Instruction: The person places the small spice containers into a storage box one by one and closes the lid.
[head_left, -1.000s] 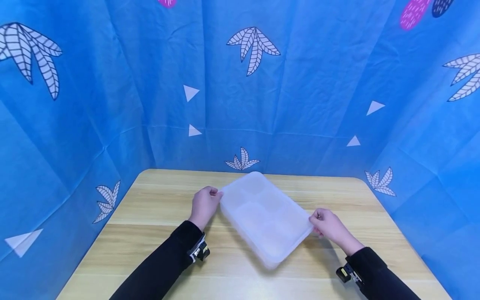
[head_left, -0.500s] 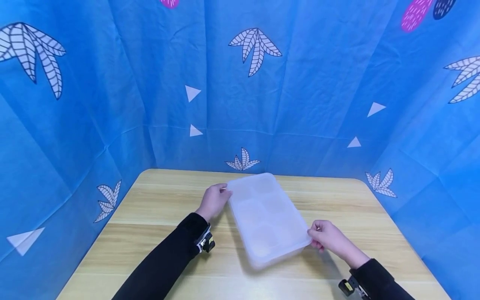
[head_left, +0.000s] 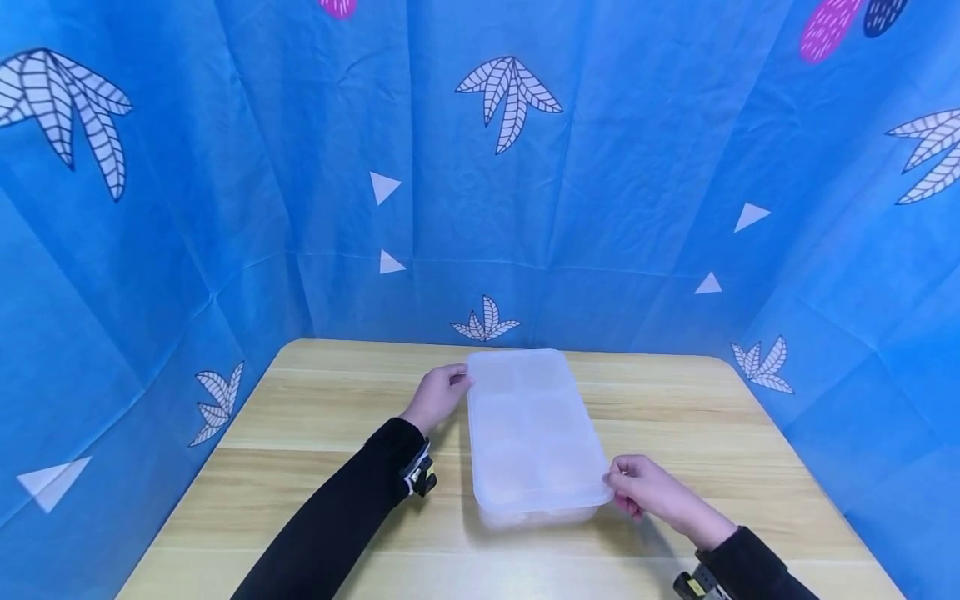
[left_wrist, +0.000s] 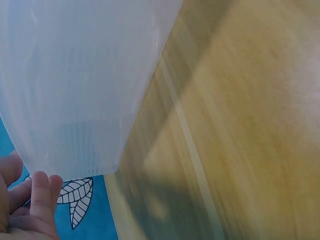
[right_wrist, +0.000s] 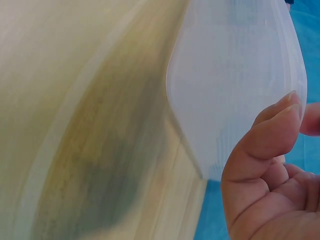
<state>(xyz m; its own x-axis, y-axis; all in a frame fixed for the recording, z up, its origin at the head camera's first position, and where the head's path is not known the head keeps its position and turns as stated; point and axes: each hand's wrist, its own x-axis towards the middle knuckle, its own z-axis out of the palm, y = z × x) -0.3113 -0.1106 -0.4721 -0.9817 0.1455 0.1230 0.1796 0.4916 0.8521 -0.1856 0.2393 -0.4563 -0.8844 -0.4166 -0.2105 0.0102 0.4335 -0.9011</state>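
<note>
A translucent white plastic box (head_left: 534, 425) with a wide rim and faint square compartments shows in the middle of the head view. Its long sides run from the far edge of the table toward me. My left hand (head_left: 438, 396) pinches the rim at the far left corner. At the near right corner my right hand (head_left: 656, 496) pinches the rim between thumb and fingers. Both wrist views show the box's side wall (left_wrist: 75, 90) tapering down, with the right thumb and finger (right_wrist: 272, 130) on the rim. Whether the base touches the table cannot be told.
The box stands over a light wooden table (head_left: 315, 492) with rounded far corners. A blue patterned cloth (head_left: 480, 208) hangs behind the table and along both sides. Each black sleeve (head_left: 337, 512) carries a small wrist camera (head_left: 418, 475).
The box has turned clockwise as seen from above, bringing its sides nearly in line with my view. The left hand moved right and slightly away; the right hand came nearer to me.
</note>
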